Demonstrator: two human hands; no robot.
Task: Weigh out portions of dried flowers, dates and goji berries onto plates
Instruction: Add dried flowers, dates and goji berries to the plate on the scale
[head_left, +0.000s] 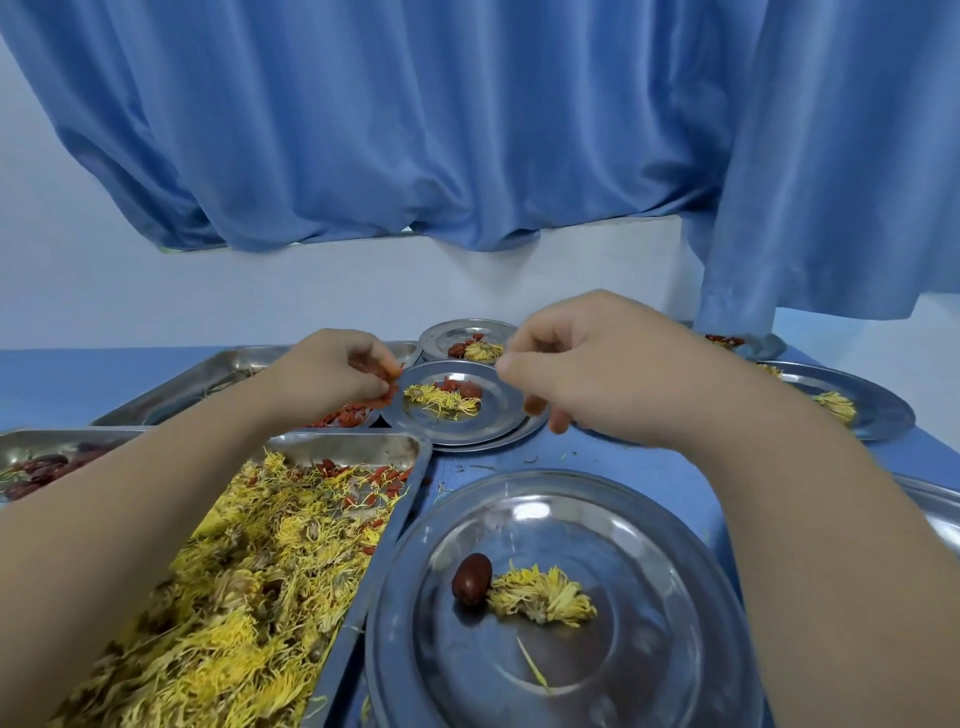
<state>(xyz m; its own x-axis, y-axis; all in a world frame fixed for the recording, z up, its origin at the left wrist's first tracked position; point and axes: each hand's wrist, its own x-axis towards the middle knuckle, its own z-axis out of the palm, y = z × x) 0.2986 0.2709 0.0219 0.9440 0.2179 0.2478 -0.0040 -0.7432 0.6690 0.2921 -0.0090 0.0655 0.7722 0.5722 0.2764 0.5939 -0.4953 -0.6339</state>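
Fingers (382, 382) of the left hand (332, 376) are curled and pinch a small cluster of goji berries (390, 385), held just over the left rim of the middle plate (457, 428). The right hand (597, 374) hovers above the right side of that plate, thumb and forefinger close together and the other fingers loosely bent; whether it holds anything cannot be told.

The middle plate carries a dried flower (441, 401), a few red berries and what appears to be a date (471, 388). It seems to rest on a second plate beneath. The far plate (441, 335) behind it holds a similar portion. The near plate (597, 519) holds one dark date (471, 579) touching a yellow flower (543, 598).

Left of the plates stand three steel trays: the flower tray (402, 512), heaped with yellow flowers and some stray berries; the berry tray (208, 374), largely hidden by the left hand; and the date tray (52, 436), crossed by the left forearm. The right forearm covers the near plate's right rim. A further plate (883, 410) with one flower lies on the right, near the bench edge.

All rest on a blue bench (623, 462) against a white wall (311, 291), below a blue curtain (467, 130).
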